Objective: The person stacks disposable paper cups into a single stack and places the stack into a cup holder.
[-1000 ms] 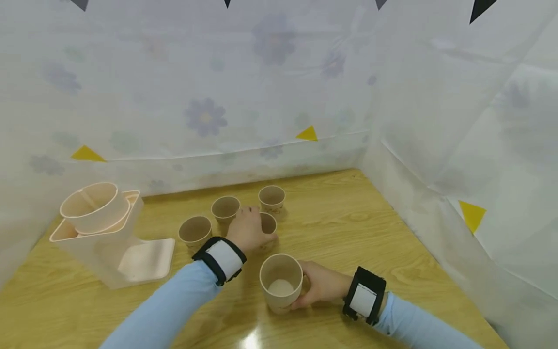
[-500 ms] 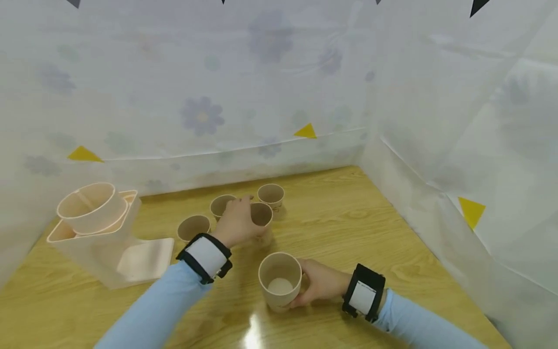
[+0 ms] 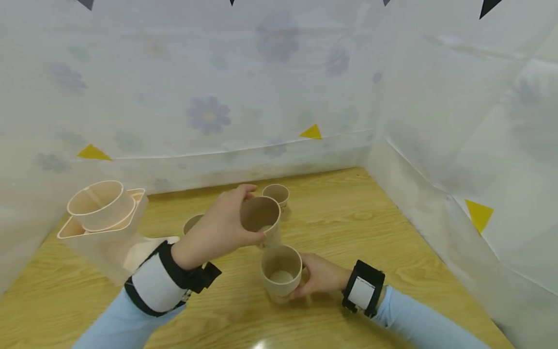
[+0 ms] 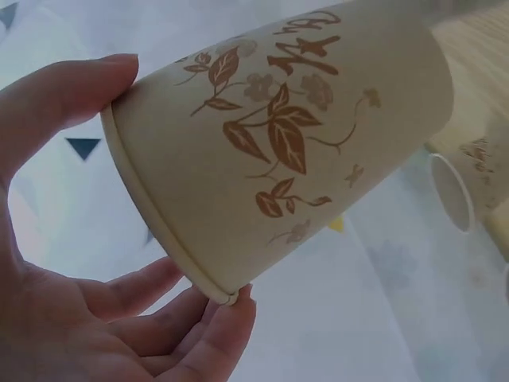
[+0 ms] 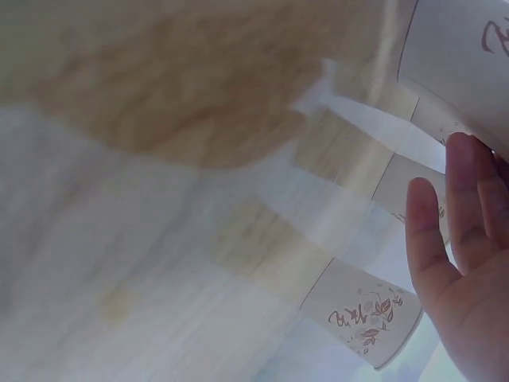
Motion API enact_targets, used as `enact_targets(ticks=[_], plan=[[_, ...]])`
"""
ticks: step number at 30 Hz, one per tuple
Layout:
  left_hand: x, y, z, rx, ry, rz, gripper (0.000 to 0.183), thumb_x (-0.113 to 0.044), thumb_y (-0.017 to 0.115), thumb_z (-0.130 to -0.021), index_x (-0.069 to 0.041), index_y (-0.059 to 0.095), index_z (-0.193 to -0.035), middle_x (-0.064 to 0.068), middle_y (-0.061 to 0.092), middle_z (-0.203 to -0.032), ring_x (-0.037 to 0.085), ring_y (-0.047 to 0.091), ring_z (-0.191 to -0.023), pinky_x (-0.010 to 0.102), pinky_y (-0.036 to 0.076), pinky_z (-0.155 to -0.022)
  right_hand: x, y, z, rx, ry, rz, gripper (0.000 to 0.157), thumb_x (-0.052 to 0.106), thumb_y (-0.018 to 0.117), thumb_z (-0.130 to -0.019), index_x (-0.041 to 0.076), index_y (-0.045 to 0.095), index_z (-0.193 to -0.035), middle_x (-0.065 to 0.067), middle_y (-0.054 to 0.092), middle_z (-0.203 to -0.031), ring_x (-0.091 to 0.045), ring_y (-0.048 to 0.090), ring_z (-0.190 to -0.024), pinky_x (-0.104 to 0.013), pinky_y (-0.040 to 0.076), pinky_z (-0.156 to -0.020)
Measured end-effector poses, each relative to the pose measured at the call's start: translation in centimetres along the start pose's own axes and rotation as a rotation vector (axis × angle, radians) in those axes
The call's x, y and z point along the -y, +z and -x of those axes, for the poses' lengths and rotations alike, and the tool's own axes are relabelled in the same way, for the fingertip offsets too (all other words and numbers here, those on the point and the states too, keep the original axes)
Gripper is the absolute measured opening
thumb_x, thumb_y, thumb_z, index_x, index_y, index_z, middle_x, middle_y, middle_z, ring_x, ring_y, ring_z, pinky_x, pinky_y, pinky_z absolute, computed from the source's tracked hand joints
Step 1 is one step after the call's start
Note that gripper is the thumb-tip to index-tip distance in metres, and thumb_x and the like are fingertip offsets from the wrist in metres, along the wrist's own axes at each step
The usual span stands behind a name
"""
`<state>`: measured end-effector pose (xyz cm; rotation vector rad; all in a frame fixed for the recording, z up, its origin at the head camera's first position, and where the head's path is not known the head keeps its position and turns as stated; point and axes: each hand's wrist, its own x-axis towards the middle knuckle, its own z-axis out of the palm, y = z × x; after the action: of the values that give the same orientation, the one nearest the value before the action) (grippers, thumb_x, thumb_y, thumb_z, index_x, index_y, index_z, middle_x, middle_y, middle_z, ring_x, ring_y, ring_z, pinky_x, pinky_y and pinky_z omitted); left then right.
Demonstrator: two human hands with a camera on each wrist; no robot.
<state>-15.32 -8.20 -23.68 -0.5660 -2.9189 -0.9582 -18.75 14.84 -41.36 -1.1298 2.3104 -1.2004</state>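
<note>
Beige walls rise between the fingers of the left hand (image 3: 215, 228), which pinches the raised cup (image 3: 261, 215) at its rim, thumb on the near side. Nearer than that grip, the right hand (image 3: 321, 275) holds the lower cup (image 3: 281, 272) from its right. The left wrist view shows brown leaf print (image 4: 286, 135) on the raised cup, hidden from the head view.

The left hand (image 4: 87, 330) grips a cream paper cup (image 4: 278, 135), printed with brown leaves, paler flowers and brown lettering, by its rolled rim, thumb on one side and fingertips on the other, the cup's mouth facing the palm. A second cream paper cup with brown lettering (image 4: 485, 169) shows by the edge of the pale wood-grain tabletop (image 4: 481, 76), beyond which hangs a white sheet (image 4: 326, 310) bearing a dark triangle (image 4: 83, 148).
</note>
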Motion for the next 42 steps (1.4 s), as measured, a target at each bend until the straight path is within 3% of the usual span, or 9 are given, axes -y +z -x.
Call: enact_targets(ticks=[7, 16, 23, 27, 32, 35, 38, 42], plan=[[-1.6, -0.1, 1.3, 0.045, 0.111, 0.015, 0.076, -0.022, 0.077, -0.07, 0.0, 0.044, -0.135, 0.015, 0.057, -0.125, 0.025, 0.054, -0.109, 0.042, 0.049, -0.09, -0.1, -0.3, 0.0, 0.007, 0.029, -0.033, 0.058, 0.026, 0.08, -0.069, 0.008, 0.058, -0.12, -0.007, 0.067, -0.116, -0.015, 0.058, -0.108, -0.043, 0.044, -0.099], [-1.4, 3.3, 1.3, 0.134, 0.09, 0.013, 0.078, -0.018, 0.078, -0.067, 0.003, 0.044, -0.135, 0.02, 0.052, -0.131, 0.029, 0.048, -0.117, 0.043, 0.046, -0.095, 0.0, -0.5, 0.1, 0.017, 0.039, -0.04, 0.056, 0.026, 0.079, -0.07, 0.008, 0.059, -0.119, -0.008, 0.068, -0.116, -0.012, 0.057, -0.106, -0.04, 0.045, -0.096], [-0.4, 5.5, 0.8, 0.15, 0.172, -0.038, 0.071, -0.016, 0.078, -0.065, 0.009, 0.051, -0.125, 0.022, 0.058, -0.12, 0.033, 0.05, -0.11, 0.045, 0.049, -0.09, -0.2, -0.4, 0.2, 0.01, 0.018, -0.033, 0.059, 0.025, 0.079, -0.071, 0.009, 0.056, -0.123, -0.009, 0.066, -0.119, -0.013, 0.057, -0.107, -0.04, 0.046, -0.095], [0.1, 6.2, 0.6, 0.183, 0.181, -0.059, 0.071, -0.015, 0.078, -0.064, 0.009, 0.051, -0.125, 0.02, 0.06, -0.117, 0.032, 0.051, -0.106, 0.043, 0.05, -0.086, -0.3, -0.5, 0.1, 0.008, 0.007, -0.026, 0.059, 0.027, 0.078, -0.071, 0.009, 0.057, -0.123, -0.008, 0.065, -0.119, -0.013, 0.057, -0.108, -0.041, 0.046, -0.096], [0.9, 6.8, 0.7, 0.22, 0.14, -0.012, 0.088, -0.017, 0.08, -0.065, 0.008, 0.037, -0.137, 0.022, 0.056, -0.123, 0.032, 0.05, -0.11, 0.045, 0.049, -0.09, -0.2, -0.3, 0.0, 0.003, 0.017, -0.021, 0.06, 0.027, 0.079, -0.07, 0.008, 0.057, -0.123, -0.008, 0.065, -0.119, -0.014, 0.057, -0.106, -0.039, 0.047, -0.093], [1.6, 6.8, 0.8, 0.22, 0.083, 0.043, 0.095, -0.028, 0.079, -0.068, 0.007, 0.032, -0.141, 0.024, 0.05, -0.132, 0.034, 0.046, -0.119, 0.048, 0.045, -0.097, 0.0, -0.3, 0.2, -0.009, 0.026, -0.016, 0.06, 0.024, 0.08, -0.069, 0.007, 0.058, -0.122, -0.009, 0.066, -0.117, -0.014, 0.057, -0.105, -0.038, 0.047, -0.092], [3.2, 5.9, 0.6, 0.142, -0.018, 0.018, 0.094, -0.04, 0.075, -0.072, 0.005, 0.033, -0.143, 0.025, 0.045, -0.139, 0.038, 0.043, -0.126, 0.052, 0.043, -0.1, 0.3, -0.3, 0.2, -0.02, 0.039, -0.011, 0.062, 0.022, 0.08, -0.067, 0.006, 0.057, -0.122, -0.009, 0.066, -0.117, -0.016, 0.057, -0.106, -0.041, 0.047, -0.093], [7.0, 3.7, -0.2, -0.022, -0.163, -0.147, 0.087, -0.044, 0.069, -0.076, 0.01, 0.038, -0.138, 0.03, 0.052, -0.131, 0.043, 0.048, -0.119, 0.055, 0.045, -0.096, 0.3, -0.3, 0.0, -0.025, 0.048, -0.015, 0.066, 0.023, 0.081, -0.066, 0.005, 0.056, -0.125, -0.01, 0.065, -0.12, -0.019, 0.057, -0.109, -0.044, 0.046, -0.095]])
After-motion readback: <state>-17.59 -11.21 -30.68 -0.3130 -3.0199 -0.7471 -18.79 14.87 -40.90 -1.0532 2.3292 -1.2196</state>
